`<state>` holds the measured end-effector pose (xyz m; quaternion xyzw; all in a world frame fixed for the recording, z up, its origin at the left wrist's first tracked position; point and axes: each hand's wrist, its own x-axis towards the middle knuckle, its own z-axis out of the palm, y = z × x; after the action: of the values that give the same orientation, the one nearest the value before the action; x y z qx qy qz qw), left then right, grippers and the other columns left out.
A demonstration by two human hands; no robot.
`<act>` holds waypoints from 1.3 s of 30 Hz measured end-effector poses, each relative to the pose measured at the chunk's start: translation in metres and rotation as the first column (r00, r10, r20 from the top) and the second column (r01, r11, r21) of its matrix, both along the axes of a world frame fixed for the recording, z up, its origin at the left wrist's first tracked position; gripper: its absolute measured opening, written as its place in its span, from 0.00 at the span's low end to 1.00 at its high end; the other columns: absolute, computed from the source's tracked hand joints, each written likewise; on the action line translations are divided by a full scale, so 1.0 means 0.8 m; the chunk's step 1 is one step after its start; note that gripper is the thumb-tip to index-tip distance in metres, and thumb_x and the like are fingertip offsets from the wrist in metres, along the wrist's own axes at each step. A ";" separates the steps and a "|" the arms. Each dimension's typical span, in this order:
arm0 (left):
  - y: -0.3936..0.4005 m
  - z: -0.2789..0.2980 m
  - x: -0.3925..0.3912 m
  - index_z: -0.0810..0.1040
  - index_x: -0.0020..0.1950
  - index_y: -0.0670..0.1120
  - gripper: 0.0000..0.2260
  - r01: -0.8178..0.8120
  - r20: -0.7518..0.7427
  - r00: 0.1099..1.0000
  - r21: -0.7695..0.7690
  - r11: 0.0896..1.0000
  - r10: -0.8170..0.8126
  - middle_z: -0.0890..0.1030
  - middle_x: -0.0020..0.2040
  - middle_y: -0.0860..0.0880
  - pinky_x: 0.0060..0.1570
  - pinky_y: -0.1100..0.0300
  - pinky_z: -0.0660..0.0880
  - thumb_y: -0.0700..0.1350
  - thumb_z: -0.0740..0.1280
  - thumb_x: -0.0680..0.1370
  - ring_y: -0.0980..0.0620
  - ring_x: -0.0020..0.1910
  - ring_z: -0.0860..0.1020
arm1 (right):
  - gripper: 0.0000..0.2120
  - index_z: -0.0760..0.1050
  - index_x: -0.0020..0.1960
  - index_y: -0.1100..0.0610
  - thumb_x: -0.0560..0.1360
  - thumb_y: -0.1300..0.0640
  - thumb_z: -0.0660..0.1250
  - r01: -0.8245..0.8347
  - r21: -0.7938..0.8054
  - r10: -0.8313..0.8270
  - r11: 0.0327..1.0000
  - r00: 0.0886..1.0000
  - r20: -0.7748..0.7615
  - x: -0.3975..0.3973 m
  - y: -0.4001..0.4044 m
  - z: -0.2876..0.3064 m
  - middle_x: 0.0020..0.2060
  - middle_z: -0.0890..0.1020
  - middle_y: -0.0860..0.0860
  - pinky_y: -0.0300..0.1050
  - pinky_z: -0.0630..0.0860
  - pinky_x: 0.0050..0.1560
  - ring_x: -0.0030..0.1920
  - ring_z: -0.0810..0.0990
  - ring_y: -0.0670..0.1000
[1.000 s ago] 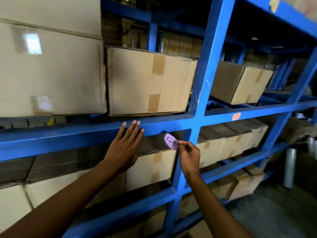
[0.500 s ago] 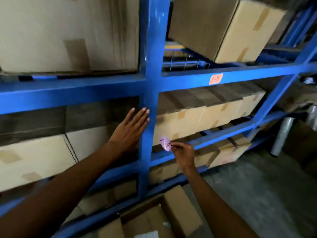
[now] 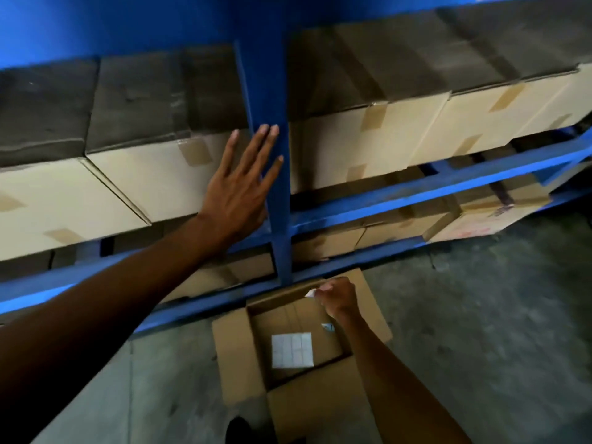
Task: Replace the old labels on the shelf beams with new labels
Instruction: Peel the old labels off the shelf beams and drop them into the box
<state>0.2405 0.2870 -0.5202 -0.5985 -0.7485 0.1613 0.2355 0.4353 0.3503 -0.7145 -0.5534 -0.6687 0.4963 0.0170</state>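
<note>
Downward is where the view has swung since a moment ago, and the right hand (image 3: 338, 294) has dropped from the shelf beam level to just above an open cardboard box (image 3: 243, 357) on the concrete floor (image 3: 480, 331). That hand pinches the small peeled label (image 3: 311, 293) between curled fingertips, over the far edge of the box; the label shows only as a pale sliver, its writing unreadable. The left hand (image 3: 238, 190) stays flat with fingers spread, its fingertips resting on the blue upright post (image 3: 272, 91) of the shelf. Inside the box lies a white sheet of squares (image 3: 292, 350), with a small scrap (image 3: 328, 327) near the right forearm. Taped cartons (image 3: 378, 139) fill the shelves on both sides of the post, above a blue beam (image 3: 416, 200).
</note>
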 end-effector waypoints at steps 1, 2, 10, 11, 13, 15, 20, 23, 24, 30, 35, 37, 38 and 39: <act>0.000 0.000 -0.001 0.49 0.76 0.44 0.40 0.009 -0.012 1.000 -0.002 1.000 -0.009 0.40 0.77 0.37 0.70 0.39 0.37 0.54 0.66 0.72 0.39 0.76 0.40 | 0.06 0.81 0.35 0.60 0.63 0.58 0.76 0.007 -0.032 -0.006 0.999 1.000 0.023 0.000 -0.001 -0.007 0.31 0.81 0.51 0.29 0.71 0.32 0.33 0.78 0.46; 0.000 -0.001 -0.003 0.49 0.76 0.44 0.40 0.013 -0.028 1.000 -0.006 1.000 -0.013 0.40 0.77 0.36 0.70 0.39 0.38 0.55 0.66 0.71 0.39 0.76 0.40 | 0.05 0.82 0.37 0.61 0.64 0.60 0.75 0.007 -0.070 -0.004 0.998 0.999 0.039 0.000 -0.002 -0.013 0.34 0.82 0.52 0.31 0.73 0.33 0.34 0.80 0.47; 0.000 -0.007 -0.008 0.47 0.76 0.45 0.39 0.039 -0.068 0.997 -0.017 0.999 -0.040 0.40 0.76 0.35 0.74 0.41 0.43 0.53 0.65 0.72 0.37 0.76 0.40 | 0.04 0.83 0.41 0.60 0.66 0.63 0.72 -0.024 -0.058 0.027 0.998 0.997 0.067 -0.002 0.004 -0.021 0.43 0.86 0.56 0.40 0.79 0.45 0.42 0.82 0.50; 0.000 -0.007 -0.008 0.47 0.76 0.45 0.40 0.039 -0.082 0.996 -0.017 0.999 -0.040 0.40 0.76 0.35 0.74 0.41 0.44 0.54 0.65 0.72 0.37 0.76 0.40 | 0.05 0.83 0.43 0.59 0.67 0.63 0.72 -0.043 -0.065 0.048 0.997 0.995 0.090 -0.003 0.007 -0.021 0.44 0.86 0.55 0.36 0.78 0.42 0.42 0.82 0.49; 0.000 -0.008 -0.008 0.45 0.76 0.45 0.41 0.037 -0.106 0.994 -0.023 0.999 -0.039 0.39 0.76 0.34 0.74 0.42 0.43 0.56 0.65 0.72 0.37 0.75 0.40 | 0.06 0.81 0.47 0.61 0.70 0.64 0.70 -0.018 -0.080 0.023 0.997 0.997 0.070 -0.002 0.011 -0.018 0.46 0.84 0.57 0.29 0.75 0.31 0.40 0.80 0.49; -0.001 -0.008 -0.008 0.45 0.76 0.45 0.42 0.028 -0.132 0.991 -0.030 0.999 -0.031 0.39 0.76 0.34 0.73 0.42 0.42 0.58 0.64 0.72 0.36 0.75 0.40 | 0.06 0.80 0.49 0.64 0.73 0.66 0.67 0.006 -0.109 -0.002 0.994 0.999 0.041 0.000 0.012 -0.013 0.45 0.82 0.60 0.33 0.76 0.27 0.36 0.80 0.51; -0.002 -0.004 -0.008 0.44 0.77 0.45 0.41 0.041 -0.129 0.991 -0.037 0.998 -0.045 0.35 0.74 0.34 0.72 0.42 0.39 0.59 0.63 0.73 0.36 0.74 0.37 | 0.07 0.81 0.40 0.60 0.73 0.67 0.65 0.078 -0.110 -0.084 0.991 0.995 -0.049 0.010 0.012 -0.001 0.39 0.81 0.57 0.45 0.78 0.43 0.40 0.80 0.54; -0.003 0.002 -0.005 0.45 0.76 0.46 0.39 0.038 -0.115 0.992 -0.050 0.998 -0.043 0.34 0.74 0.34 0.71 0.42 0.37 0.59 0.61 0.74 0.36 0.74 0.35 | 0.09 0.79 0.38 0.59 0.73 0.67 0.64 0.117 -0.099 -0.122 0.988 0.991 -0.051 0.020 0.011 0.021 0.31 0.78 0.53 0.32 0.72 0.26 0.31 0.77 0.48; -0.004 0.005 -0.002 0.46 0.76 0.46 0.38 0.032 -0.104 0.994 -0.058 0.998 -0.038 0.34 0.74 0.34 0.71 0.41 0.36 0.59 0.60 0.74 0.36 0.74 0.35 | 0.08 0.79 0.39 0.60 0.73 0.67 0.64 0.117 -0.077 -0.122 0.990 0.991 -0.058 0.022 0.013 0.031 0.31 0.78 0.52 0.31 0.71 0.24 0.31 0.76 0.47; -0.002 0.058 0.026 0.48 0.77 0.47 0.36 0.058 0.222 0.975 -0.112 0.992 -0.032 0.40 0.77 0.36 0.72 0.41 0.36 0.57 0.61 0.75 0.40 0.76 0.39 | 0.08 0.81 0.47 0.66 0.74 0.64 0.65 0.055 0.212 -0.020 0.976 0.986 -0.165 0.007 0.040 0.146 0.46 0.83 0.59 0.48 0.76 0.56 0.48 0.80 0.54; 0.014 0.143 0.044 0.52 0.76 0.45 0.34 0.195 0.309 0.926 0.093 0.976 -0.215 0.45 0.78 0.38 0.74 0.42 0.38 0.53 0.62 0.75 0.42 0.77 0.41 | 0.14 0.78 0.31 0.52 0.71 0.65 0.66 0.182 0.527 -0.024 0.830 0.956 -0.293 -0.007 0.080 0.287 0.34 0.83 0.56 0.52 0.78 0.48 0.39 0.80 0.54; 0.024 0.189 0.051 0.52 0.76 0.45 0.34 0.244 0.259 0.922 0.194 0.950 -0.290 0.46 0.78 0.38 0.74 0.43 0.38 0.53 0.63 0.75 0.42 0.77 0.41 | 0.07 0.81 0.37 0.58 0.71 0.63 0.66 0.181 0.690 0.012 0.701 0.964 -0.266 -0.006 0.081 0.366 0.39 0.85 0.60 0.51 0.77 0.48 0.43 0.82 0.56; 0.030 0.214 0.055 0.52 0.76 0.45 0.35 0.262 0.231 0.920 0.238 0.935 -0.317 0.46 0.78 0.38 0.73 0.43 0.38 0.53 0.63 0.75 0.43 0.77 0.42 | 0.06 0.82 0.41 0.60 0.71 0.62 0.66 0.174 0.766 0.047 0.619 0.965 -0.257 -0.007 0.084 0.404 0.41 0.85 0.61 0.50 0.77 0.49 0.44 0.83 0.57; 0.037 0.240 0.057 0.52 0.76 0.45 0.35 0.271 0.206 0.920 0.286 0.919 -0.335 0.46 0.78 0.38 0.73 0.44 0.38 0.53 0.64 0.74 0.43 0.77 0.42 | 0.07 0.82 0.45 0.60 0.72 0.62 0.65 0.177 0.821 0.070 0.542 0.965 -0.254 -0.007 0.086 0.444 0.44 0.85 0.61 0.49 0.77 0.50 0.47 0.83 0.58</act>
<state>0.2865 0.3164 -0.3281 -0.6885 -0.6841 -0.0506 0.2353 0.4296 0.4187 -0.3596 -0.4291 -0.7984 0.1828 0.3807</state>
